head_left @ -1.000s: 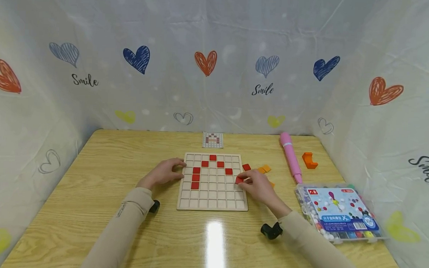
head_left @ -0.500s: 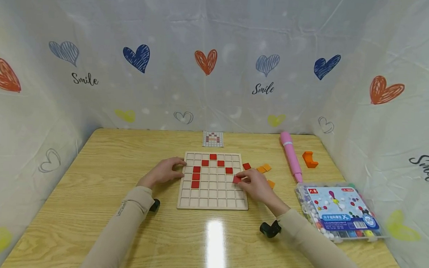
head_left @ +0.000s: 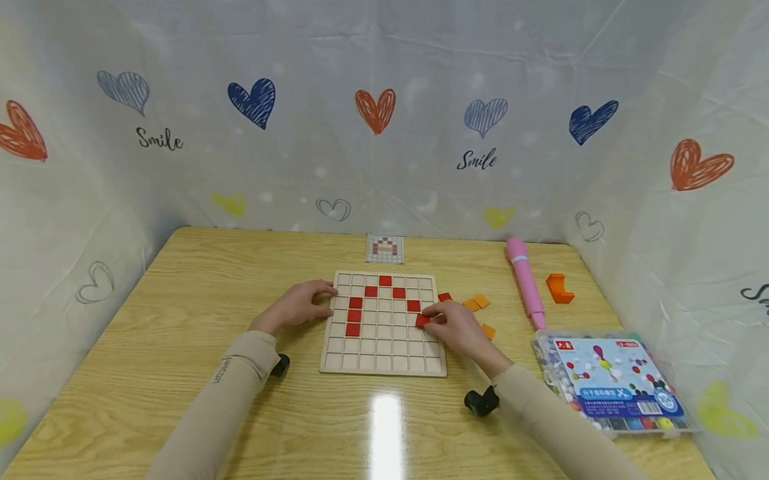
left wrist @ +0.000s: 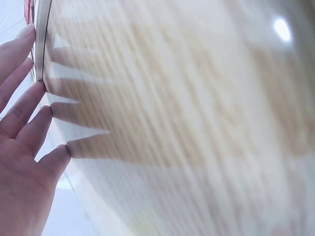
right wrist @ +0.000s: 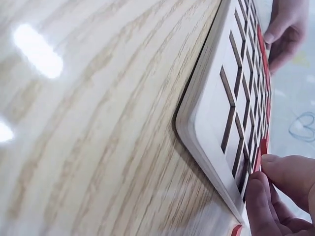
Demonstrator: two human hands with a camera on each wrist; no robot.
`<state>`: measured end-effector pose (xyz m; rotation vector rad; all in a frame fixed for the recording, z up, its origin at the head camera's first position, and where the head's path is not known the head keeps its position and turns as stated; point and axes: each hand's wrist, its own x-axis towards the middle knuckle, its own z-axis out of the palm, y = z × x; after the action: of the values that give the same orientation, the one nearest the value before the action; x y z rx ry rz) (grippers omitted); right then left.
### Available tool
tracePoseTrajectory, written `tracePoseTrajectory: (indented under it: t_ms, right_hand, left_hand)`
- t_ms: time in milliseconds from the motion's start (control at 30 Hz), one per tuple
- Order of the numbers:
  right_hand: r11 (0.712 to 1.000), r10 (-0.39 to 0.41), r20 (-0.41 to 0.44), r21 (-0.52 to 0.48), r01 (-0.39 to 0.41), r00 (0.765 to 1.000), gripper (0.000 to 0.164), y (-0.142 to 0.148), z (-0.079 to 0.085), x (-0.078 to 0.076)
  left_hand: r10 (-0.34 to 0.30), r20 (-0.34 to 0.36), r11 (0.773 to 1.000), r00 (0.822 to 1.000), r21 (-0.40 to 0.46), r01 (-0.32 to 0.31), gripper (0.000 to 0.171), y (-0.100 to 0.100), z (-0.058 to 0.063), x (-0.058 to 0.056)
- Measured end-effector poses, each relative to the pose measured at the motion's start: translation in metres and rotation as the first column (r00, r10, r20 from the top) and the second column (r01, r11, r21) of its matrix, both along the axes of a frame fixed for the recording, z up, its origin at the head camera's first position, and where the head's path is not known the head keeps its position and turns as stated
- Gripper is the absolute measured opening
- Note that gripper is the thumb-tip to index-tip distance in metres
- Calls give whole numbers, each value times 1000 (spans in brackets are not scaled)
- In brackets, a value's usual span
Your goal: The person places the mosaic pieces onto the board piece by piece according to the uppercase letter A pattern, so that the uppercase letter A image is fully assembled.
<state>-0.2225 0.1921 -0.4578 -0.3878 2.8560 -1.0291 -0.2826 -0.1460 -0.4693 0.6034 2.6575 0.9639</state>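
A square wooden grid board [head_left: 383, 347] lies on the table, several red square tiles [head_left: 354, 315] set in its cells in an arch shape. My left hand [head_left: 296, 306] rests against the board's left edge; in the left wrist view its fingers [left wrist: 29, 103] reach out fairly straight to that edge. Over the board's right side, my right hand [head_left: 459, 327] pinches a red tile [right wrist: 264, 147] between thumb and fingers. That tile sits right at a cell below the right-hand end of the arch, tilted in the right wrist view.
Beyond the board lies a small pattern card [head_left: 385, 249]. A loose red tile [head_left: 445, 297] and several orange tiles [head_left: 476, 302] are right of the board. Farther right are a pink rod [head_left: 526, 284], an orange block [head_left: 559, 288] and a clear case [head_left: 615, 382] of coloured pieces.
My right hand has shifted slightly left with the red tile, from near the board's right edge inward over the cells. My left hand stays at the left edge.
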Motion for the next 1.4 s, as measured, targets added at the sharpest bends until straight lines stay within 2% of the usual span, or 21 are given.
tracePoseTrajectory:
  t_ms: [200, 400, 867, 1167, 1400]
  right_hand:
    - [999, 46, -17, 25, -46, 999, 26, -2, -1, -5]
    - [996, 72, -52, 64, -68, 996, 25, -4, -4, -9]
    - [995, 81, -37, 69, -78, 996, 23, -5, -3, -14]
    - [989, 106, -91, 111, -96, 990, 23, -11, -8, -17]
    - [989, 95, -84, 118, -84, 992, 22, -13, -9, -17]
  left_hand:
    - [-18, -19, 1000, 1000, 7, 18, 44, 0, 1, 0]
    - [-9, -14, 1000, 1000, -5, 8, 44, 0, 0, 0]
    - [-4, -7, 1000, 1000, -7, 4, 44, 0, -2, -2]
    - [-6, -8, 1000, 1000, -3, 6, 44, -1, -2, -3]
    - [0, -8, 1000, 1000, 3, 0, 44, 0, -2, -2]
